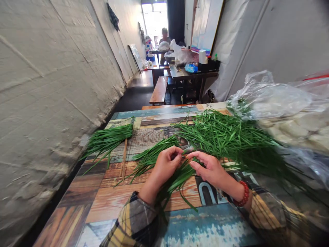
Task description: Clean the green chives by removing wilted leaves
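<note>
My left hand (168,164) is in a pinch on a thin green garlic chive, thumb against index finger. Just right of it is my right hand (209,168), thumb and forefinger closed near the same spot; what they hold is too small to make out. Cut garlic chives (181,180) lie beneath and between both hands. A smaller bunch of chives (156,151) sits behind my left hand. Farther left, a neat bundle of chives (111,135) rests across thin wooden skewers (124,161). Behind my right hand spreads a large loose pile of chives (226,133).
The patterned wooden tabletop (115,200) carries all this. Clear plastic bags (280,99) with pale contents stand at the right. Beyond are a bench (159,90), another table (177,73) with bags and packets, and a seated person (165,36). A rough white wall (51,85) runs along the left.
</note>
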Demonstrator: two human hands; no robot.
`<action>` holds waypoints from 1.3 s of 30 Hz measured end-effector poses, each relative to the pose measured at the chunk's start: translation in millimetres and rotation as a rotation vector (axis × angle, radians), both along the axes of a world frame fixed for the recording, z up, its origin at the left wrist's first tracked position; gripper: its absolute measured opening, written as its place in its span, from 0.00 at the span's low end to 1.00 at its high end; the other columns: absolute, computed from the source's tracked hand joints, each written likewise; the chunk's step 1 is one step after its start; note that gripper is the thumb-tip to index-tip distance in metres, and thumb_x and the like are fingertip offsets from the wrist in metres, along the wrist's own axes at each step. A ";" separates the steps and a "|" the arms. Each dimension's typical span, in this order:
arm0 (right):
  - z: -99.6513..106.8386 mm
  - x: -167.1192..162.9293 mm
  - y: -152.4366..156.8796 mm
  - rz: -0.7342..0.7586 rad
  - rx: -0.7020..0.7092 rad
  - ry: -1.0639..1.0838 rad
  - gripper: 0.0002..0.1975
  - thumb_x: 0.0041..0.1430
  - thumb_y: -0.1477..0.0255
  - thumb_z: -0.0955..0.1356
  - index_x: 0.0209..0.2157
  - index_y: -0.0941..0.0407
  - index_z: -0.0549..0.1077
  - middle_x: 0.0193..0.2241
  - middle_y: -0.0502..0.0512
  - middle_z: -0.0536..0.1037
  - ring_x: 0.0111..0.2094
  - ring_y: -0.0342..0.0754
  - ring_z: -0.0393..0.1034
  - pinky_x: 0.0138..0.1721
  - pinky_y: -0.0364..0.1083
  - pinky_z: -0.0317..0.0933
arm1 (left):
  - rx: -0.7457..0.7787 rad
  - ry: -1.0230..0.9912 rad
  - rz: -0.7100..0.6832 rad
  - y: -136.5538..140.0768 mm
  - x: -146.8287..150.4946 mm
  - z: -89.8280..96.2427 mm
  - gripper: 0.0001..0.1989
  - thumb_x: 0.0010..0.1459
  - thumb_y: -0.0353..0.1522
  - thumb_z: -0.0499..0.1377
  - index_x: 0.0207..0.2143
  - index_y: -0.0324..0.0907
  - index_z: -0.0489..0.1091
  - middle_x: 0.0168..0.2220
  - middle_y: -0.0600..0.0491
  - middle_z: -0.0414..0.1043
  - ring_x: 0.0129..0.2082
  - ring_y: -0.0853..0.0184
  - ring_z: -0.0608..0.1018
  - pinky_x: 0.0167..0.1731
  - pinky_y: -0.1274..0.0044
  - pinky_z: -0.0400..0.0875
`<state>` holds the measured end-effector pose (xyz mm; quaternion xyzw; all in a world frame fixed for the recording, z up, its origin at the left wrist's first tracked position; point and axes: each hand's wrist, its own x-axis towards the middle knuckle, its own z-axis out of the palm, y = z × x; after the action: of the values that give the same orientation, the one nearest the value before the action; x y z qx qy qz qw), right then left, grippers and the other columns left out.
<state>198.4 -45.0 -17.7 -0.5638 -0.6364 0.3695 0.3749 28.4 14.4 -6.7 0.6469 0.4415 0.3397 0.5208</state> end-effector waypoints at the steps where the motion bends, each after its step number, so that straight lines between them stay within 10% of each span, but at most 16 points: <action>1: -0.7 0.1 -0.5 0.001 0.000 0.005 0.13 0.60 0.66 0.64 0.43 0.55 0.73 0.21 0.47 0.71 0.18 0.40 0.62 0.19 0.39 0.56 | -0.035 -0.030 -0.013 -1.2 0.6 1.1 0.08 0.52 0.33 0.57 0.31 0.37 0.70 0.20 0.58 0.66 0.19 0.75 0.65 0.21 0.82 0.58; 30: -2.9 -0.8 0.1 0.005 -0.009 0.031 0.13 0.60 0.67 0.64 0.44 0.57 0.72 0.22 0.48 0.70 0.21 0.42 0.64 0.20 0.40 0.57 | 0.131 0.078 -0.034 -1.9 2.2 -2.4 0.05 0.50 0.30 0.58 0.25 0.37 0.68 0.20 0.57 0.66 0.21 0.75 0.66 0.22 0.82 0.58; 39: -7.4 0.6 -0.1 -0.038 -0.008 0.037 0.25 0.60 0.68 0.64 0.59 0.55 0.62 0.20 0.44 0.62 0.18 0.39 0.58 0.19 0.39 0.54 | 0.303 0.218 -0.022 -2.8 1.6 -4.4 0.06 0.51 0.28 0.58 0.23 0.37 0.68 0.21 0.57 0.65 0.21 0.75 0.64 0.23 0.82 0.56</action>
<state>198.9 -45.1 -25.1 -0.5703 -0.6170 0.3755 0.3913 30.1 11.6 -11.2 0.7558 0.4320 0.3243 0.3702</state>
